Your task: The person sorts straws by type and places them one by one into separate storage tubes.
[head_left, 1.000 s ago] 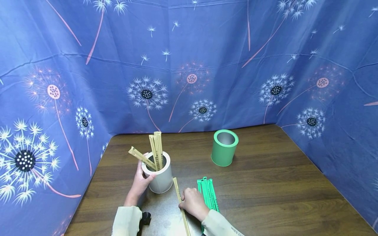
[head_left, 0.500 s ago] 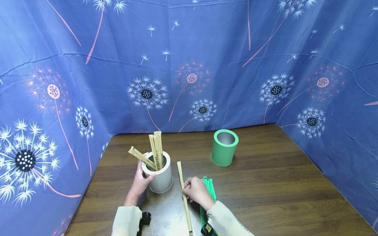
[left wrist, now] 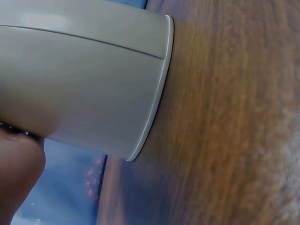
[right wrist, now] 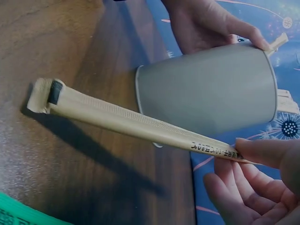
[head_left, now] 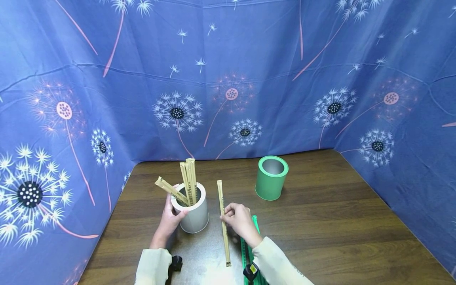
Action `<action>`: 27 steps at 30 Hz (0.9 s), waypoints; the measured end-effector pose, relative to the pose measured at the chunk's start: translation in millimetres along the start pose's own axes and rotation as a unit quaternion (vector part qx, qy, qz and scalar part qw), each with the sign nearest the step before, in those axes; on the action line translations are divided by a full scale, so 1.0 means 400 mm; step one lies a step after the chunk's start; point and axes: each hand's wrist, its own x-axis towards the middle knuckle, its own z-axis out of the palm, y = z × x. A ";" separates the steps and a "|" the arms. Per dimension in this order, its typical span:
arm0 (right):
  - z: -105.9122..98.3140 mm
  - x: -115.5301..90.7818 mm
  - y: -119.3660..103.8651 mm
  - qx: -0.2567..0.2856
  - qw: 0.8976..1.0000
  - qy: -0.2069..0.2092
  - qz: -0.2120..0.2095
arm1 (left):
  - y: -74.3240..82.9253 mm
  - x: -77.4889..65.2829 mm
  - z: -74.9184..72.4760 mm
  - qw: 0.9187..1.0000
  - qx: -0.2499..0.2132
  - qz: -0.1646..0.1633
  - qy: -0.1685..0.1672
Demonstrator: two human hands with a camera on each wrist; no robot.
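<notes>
I'm pinching the tan stick (head_left: 225,234) between the nearly closed fingers of my right hand (head_left: 239,221), just right of the grey can (head_left: 196,219) my left hand (head_left: 169,220) is gripping, presumably best squeezing lightly against creasing.

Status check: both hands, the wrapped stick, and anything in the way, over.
Left hand grips light gray can. Right hand pinches tan wrapped stick, outside the can. Nothing visible between stick and can; other tan wrapped sticks partly fill its mouth.

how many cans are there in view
2: the gray can, with tan sticks in it, and the green can, farther back and to its right in the head view. No other can shows.
</notes>
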 end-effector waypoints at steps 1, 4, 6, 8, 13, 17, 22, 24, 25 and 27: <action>-0.001 0.003 -0.002 0.005 1.000 0.003 0.000 | -0.001 0.000 -0.001 1.000 0.000 0.000 0.000; -0.006 0.011 -0.008 0.019 1.000 0.016 -0.002 | -0.002 0.001 -0.002 1.000 -0.006 -0.002 0.000; -0.012 0.018 -0.015 0.029 0.999 0.027 0.000 | -0.001 0.002 -0.003 1.000 -0.010 -0.003 -0.001; -0.017 0.024 -0.020 0.039 0.998 0.039 -0.002 | 0.000 0.002 -0.003 1.000 -0.010 -0.001 -0.003; -0.035 0.039 -0.035 0.057 0.996 0.062 -0.001 | 0.003 0.002 -0.001 1.000 -0.010 -0.010 -0.006; -0.045 0.045 -0.046 0.052 0.995 0.080 -0.014 | 0.006 0.002 0.000 1.000 -0.014 -0.014 -0.007; -0.057 0.050 -0.059 0.043 0.993 0.103 -0.032 | 0.003 0.002 0.000 1.000 -0.007 -0.003 -0.003; -0.063 0.053 -0.062 0.039 0.992 0.111 -0.038 | 0.001 0.003 0.000 1.000 -0.003 0.002 -0.003; -0.066 0.054 -0.064 0.037 0.992 0.115 -0.041 | 0.000 0.003 0.000 1.000 -0.002 0.004 -0.003; -0.071 0.058 -0.068 0.043 0.991 0.120 -0.045 | -0.001 0.004 0.000 1.000 -0.004 0.007 -0.006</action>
